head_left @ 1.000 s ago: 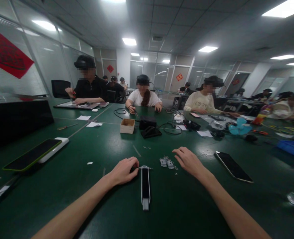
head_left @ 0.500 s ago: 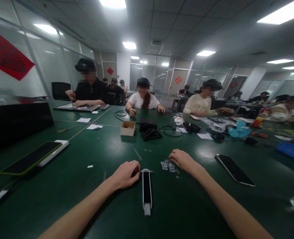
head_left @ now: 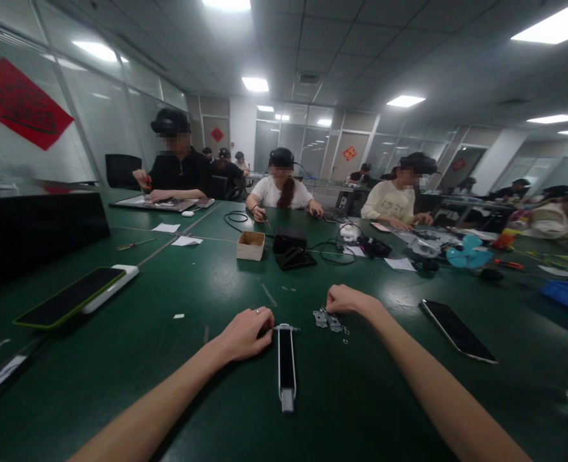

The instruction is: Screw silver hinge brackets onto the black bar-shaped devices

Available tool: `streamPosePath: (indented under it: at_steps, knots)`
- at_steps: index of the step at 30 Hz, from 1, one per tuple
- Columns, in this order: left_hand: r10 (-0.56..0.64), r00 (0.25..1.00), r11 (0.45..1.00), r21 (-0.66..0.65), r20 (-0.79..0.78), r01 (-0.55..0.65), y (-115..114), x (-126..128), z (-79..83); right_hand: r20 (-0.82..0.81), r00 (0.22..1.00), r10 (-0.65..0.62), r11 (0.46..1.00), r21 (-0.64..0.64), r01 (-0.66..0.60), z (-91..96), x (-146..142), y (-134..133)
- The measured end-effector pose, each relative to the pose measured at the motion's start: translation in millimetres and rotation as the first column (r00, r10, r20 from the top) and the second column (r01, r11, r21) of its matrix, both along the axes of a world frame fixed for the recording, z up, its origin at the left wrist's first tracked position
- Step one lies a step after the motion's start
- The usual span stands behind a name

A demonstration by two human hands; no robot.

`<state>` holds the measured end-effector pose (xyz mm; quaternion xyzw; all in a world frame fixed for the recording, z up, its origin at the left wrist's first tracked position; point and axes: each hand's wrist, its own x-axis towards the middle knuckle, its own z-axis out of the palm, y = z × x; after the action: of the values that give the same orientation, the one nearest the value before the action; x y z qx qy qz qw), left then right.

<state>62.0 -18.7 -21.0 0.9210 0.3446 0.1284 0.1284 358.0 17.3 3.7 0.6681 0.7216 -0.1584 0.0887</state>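
Observation:
A long black-and-silver bar-shaped part (head_left: 286, 361) lies lengthwise on the green table (head_left: 178, 378) in front of me. My left hand (head_left: 245, 332) rests closed beside the bar's far end, fingertips pinched at the small metal piece there. My right hand (head_left: 347, 299) is curled over a small cluster of silver metal brackets and screws (head_left: 328, 320), fingers bent down onto them. What the fingers hold, if anything, is hidden.
A phone (head_left: 458, 330) lies right of my right arm. A green-cased tablet on a white pad (head_left: 74, 297) sits at left. A small cardboard box (head_left: 250, 245), black devices and cables (head_left: 293, 249) stand mid-table. Three people with head cameras sit across the table.
My right hand has moved left and curled its fingers down onto the metal brackets; a second ago it lay flatter beside them. My left hand stays at the bar's end.

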Motion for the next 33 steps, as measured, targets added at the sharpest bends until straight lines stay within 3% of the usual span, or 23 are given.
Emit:
streamPosePath:
  at_steps: [4,10,12,16,20,26,33]
  knots:
    - [0.005,1.0,1.0,0.003,-0.015,-0.005,-2.0,0.2,3.5,-0.05,0.999,-0.013,1.0,-0.021,0.012,2.9,2.6,3.3]
    - [-0.011,1.0,1.0,0.004,0.006,0.011,-3.2,0.5,5.4,-0.097,0.995,0.007,0.986,0.164,0.009,12.4,-2.4,-28.8]
    - [-0.011,1.0,1.0,0.001,0.011,0.011,-2.4,0.7,3.9,-0.154,0.986,0.062,0.975,0.219,-0.027,14.5,-10.3,-44.2]
    - [-0.018,1.0,1.0,0.017,0.019,0.018,-0.4,0.8,-0.4,-0.39,0.892,0.228,0.935,0.343,-0.089,6.1,-37.6,-68.1]
    - [-0.024,1.0,0.998,0.051,0.008,0.024,0.0,0.8,-1.6,-0.522,0.815,0.251,0.939,0.337,-0.073,-10.3,-59.7,-75.9]
    - [-0.019,1.0,0.999,0.042,-0.006,0.02,-0.4,1.4,0.4,-0.633,0.737,0.238,0.94,0.341,-0.011,-20.4,-60.7,-80.1]
    - [-0.029,1.0,0.999,0.038,0.002,0.029,0.8,0.4,-1.2,-0.642,0.73,0.235,0.926,0.377,0.033,-23.2,-67.0,-84.6]
